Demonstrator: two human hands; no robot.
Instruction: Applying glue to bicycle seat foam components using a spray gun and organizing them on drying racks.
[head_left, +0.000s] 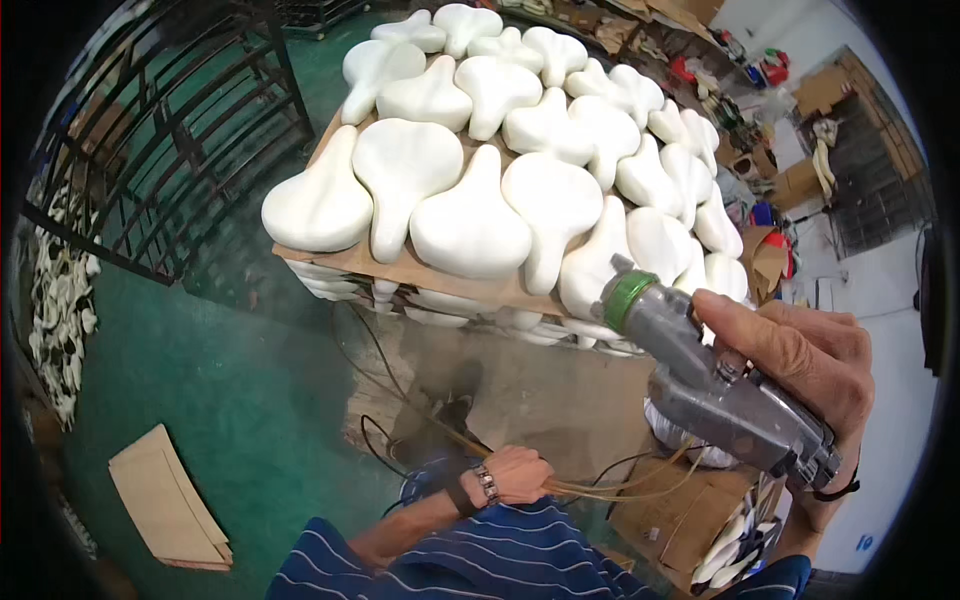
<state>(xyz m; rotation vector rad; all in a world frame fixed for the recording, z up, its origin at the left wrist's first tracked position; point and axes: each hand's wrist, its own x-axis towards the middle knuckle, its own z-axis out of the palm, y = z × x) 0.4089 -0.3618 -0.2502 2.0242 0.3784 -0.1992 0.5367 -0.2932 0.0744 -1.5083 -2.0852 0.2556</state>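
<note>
Head view: right hand (800, 345) wrapped round grey spray gun (715, 395), held up right of body, by near-right corner of white saddle-shaped pieces (470, 235). Gun's long axis slants; green-ringed nozzle end (628, 299) points forward-left, toward pieces (rear end by right wrist). Left hand (515, 474), low before striped shirt (480, 560), closed round yellowish hoses (575, 489).

Green floor (250, 390) spreads beneath a black barred metal rack (290, 75); by the white wall (900, 400) (far right) is a dark grid (880, 210), possibly a window.
</note>
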